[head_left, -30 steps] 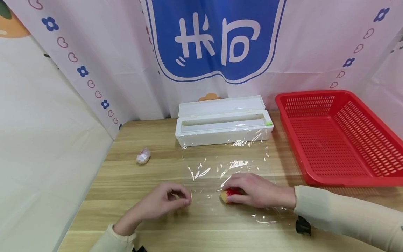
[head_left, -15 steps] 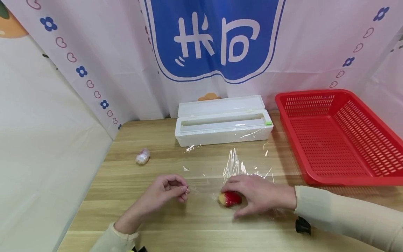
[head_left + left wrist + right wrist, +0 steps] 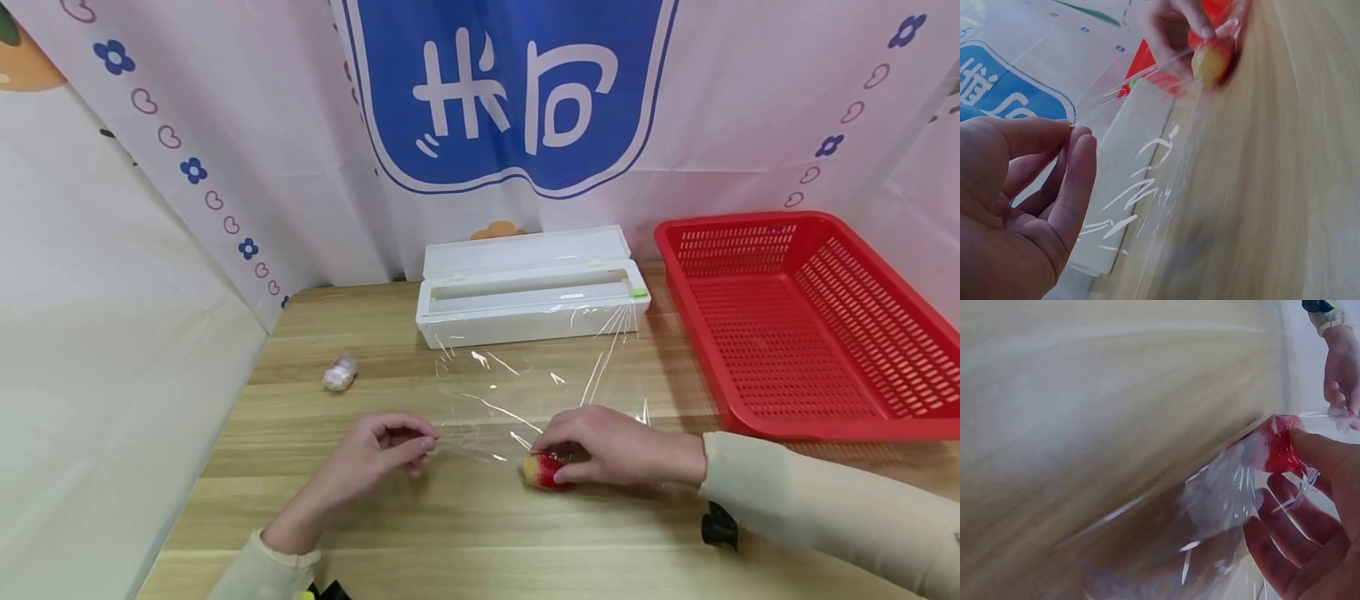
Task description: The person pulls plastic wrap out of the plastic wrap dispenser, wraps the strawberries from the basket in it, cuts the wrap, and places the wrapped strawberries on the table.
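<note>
My right hand (image 3: 618,448) grips a red strawberry (image 3: 540,472) with a pale yellow end, low over the table. Clear cling film (image 3: 491,408) lies around the fruit and is bunched under the fingers in the right wrist view. From there the film stretches back to a white dispenser box (image 3: 528,323) with its lid raised. My left hand (image 3: 366,465) pinches an edge of the film between thumb and forefinger, pulling it into a taut strand. In the left wrist view, that pinch (image 3: 1072,128) shows close up, with the strawberry (image 3: 1211,62) beyond.
A small film-wrapped item (image 3: 341,372) lies on the wooden table (image 3: 450,550), left of the dispenser. At the right stands a red plastic basket (image 3: 738,429). A printed curtain (image 3: 315,167) hangs behind the table.
My left hand has drawn the film edge slightly left and away from me. My right thumb lifted off the strawberry, then came back onto it. The film's creases have shifted.
</note>
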A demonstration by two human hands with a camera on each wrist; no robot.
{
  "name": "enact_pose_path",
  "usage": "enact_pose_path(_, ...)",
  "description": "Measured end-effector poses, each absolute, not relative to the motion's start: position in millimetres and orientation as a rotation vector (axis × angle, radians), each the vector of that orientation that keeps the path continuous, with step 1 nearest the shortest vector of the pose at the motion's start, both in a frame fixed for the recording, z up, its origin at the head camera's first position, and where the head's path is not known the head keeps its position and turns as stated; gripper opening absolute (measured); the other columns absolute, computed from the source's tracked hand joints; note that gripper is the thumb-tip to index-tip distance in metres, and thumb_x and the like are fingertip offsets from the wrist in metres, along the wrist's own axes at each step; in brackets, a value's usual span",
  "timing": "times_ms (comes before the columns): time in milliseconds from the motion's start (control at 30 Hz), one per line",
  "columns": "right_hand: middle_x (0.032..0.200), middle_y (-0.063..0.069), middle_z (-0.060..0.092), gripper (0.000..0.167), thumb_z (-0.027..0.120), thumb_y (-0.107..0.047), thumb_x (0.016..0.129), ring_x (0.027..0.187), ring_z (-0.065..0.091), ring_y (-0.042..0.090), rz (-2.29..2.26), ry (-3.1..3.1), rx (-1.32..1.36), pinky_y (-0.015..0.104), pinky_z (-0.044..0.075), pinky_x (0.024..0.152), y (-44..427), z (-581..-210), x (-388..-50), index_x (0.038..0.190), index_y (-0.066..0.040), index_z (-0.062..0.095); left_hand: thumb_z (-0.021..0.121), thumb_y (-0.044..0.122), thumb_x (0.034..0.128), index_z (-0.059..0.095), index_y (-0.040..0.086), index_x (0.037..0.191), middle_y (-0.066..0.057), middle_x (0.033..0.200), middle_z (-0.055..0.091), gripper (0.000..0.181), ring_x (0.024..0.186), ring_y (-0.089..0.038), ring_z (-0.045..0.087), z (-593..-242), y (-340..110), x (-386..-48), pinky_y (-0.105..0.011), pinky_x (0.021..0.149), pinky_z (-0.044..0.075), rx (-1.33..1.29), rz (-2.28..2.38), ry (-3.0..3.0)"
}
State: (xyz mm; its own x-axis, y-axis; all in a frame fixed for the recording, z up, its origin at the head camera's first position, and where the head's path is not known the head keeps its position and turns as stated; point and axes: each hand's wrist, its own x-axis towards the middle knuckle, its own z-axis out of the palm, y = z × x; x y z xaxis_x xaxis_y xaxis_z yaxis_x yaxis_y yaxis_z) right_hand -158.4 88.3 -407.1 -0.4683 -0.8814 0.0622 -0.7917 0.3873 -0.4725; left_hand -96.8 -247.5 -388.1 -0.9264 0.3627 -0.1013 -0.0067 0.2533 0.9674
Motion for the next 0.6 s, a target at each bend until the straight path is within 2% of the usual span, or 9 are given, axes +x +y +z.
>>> enact_pose_path(100, 0.109, -0.011, 0.073, 0.030, 0.076, -0.027, 0.087, 0.101, 0.065, 0.003, -0.732, 2.383, -1.483, 0.026, 0.055, 0.092, 88, -407, -163, 0.116, -0.021, 0.072, 0.068, 0.011, 0.0913, 0.064, -0.013, 0.110, -0.028, 0.094, 0.069, 0.031, 0.075, -0.014, 0.070, -387, -251, -98, -0.030, 0.070, 0.062, 0.334, 1.651, 2.290)
enact_pose_path(200, 0.105, -0.010, 0.074, 0.029, 0.077, -0.023, 0.086, 0.097, 0.065, 0.003, -0.795, 2.316, -1.459, 0.024, 0.055, 0.088, 86, -407, -167, 0.114, -0.019, 0.074, 0.068, 0.012, 0.0912, 0.066, -0.012, 0.109, -0.033, 0.092, 0.068, 0.030, 0.072, -0.016, 0.070, -385, -256, -98, -0.031, 0.068, 0.062, 0.351, 1.559, 2.355)
enact_pose_path(367, 0.100, -0.006, 0.073, 0.029, 0.078, -0.018, 0.085, 0.090, 0.065, 0.006, -0.877, 2.222, -1.367, 0.023, 0.057, 0.081, 85, -407, -171, 0.113, -0.015, 0.074, 0.070, 0.014, 0.0903, 0.069, -0.007, 0.107, -0.027, 0.092, 0.070, 0.027, 0.070, -0.017, 0.069, -379, -262, -99, -0.032, 0.064, 0.062, 0.322, 1.429, 2.457)
enact_pose_path(467, 0.096, -0.005, 0.072, 0.028, 0.079, -0.015, 0.083, 0.086, 0.065, 0.006, -0.920, 2.183, -1.306, 0.023, 0.058, 0.078, 84, -407, -173, 0.111, -0.014, 0.074, 0.073, 0.014, 0.0884, 0.072, -0.002, 0.104, -0.018, 0.092, 0.073, 0.022, 0.068, -0.017, 0.068, -374, -263, -99, -0.032, 0.058, 0.061, 0.306, 1.365, 2.578)
enact_pose_path(600, 0.094, -0.004, 0.072, 0.027, 0.080, -0.014, 0.082, 0.082, 0.064, 0.003, -0.932, 2.159, -1.271, 0.023, 0.059, 0.076, 82, -408, -174, 0.108, -0.013, 0.074, 0.076, 0.010, 0.0843, 0.076, 0.008, 0.095, -0.004, 0.087, 0.074, 0.011, 0.066, -0.006, 0.062, -368, -250, -98, -0.026, 0.054, 0.056, 0.436, 1.278, 2.810)
